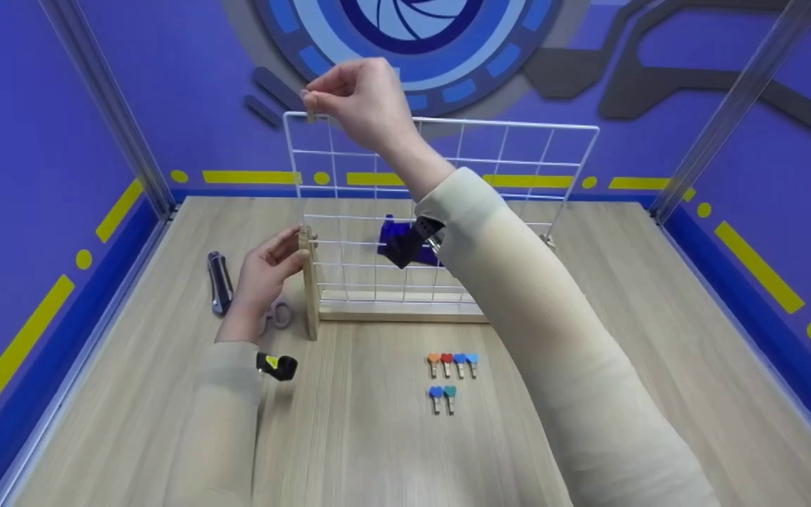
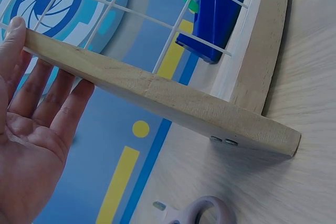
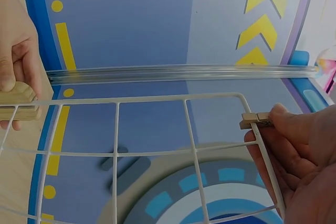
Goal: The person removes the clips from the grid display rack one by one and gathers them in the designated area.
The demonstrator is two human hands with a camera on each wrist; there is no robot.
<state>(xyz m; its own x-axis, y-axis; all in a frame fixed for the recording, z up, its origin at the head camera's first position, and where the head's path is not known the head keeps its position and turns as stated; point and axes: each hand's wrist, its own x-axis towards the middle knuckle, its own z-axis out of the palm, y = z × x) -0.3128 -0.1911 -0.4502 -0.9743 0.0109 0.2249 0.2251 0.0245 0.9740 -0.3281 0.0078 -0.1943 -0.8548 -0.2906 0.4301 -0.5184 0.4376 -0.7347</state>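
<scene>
A white wire grid point(image 1: 511, 124) stands upright in a wooden base point(image 1: 405, 312). My right hand point(image 1: 370, 102), at the grid's top left corner, pinches a small wooden clothespin point(image 3: 254, 119) between thumb and fingers. In the right wrist view, the clothespin's front end lies across the top wire. Lower down, my left hand point(image 1: 265, 274) holds the upper end of the wooden side post point(image 2: 157, 90), thumb on one side and fingers on the other. Part of the grid's right half is hidden behind my right forearm in the head view.
Several heart-topped clothespins point(image 1: 448, 362) lie in two rows on the table before the base. A utility knife point(image 1: 219, 282) and scissors point(image 1: 279, 315) lie left of the post. Behind the grid stands a blue tape dispenser point(image 2: 220, 14). Printed walls surround the table.
</scene>
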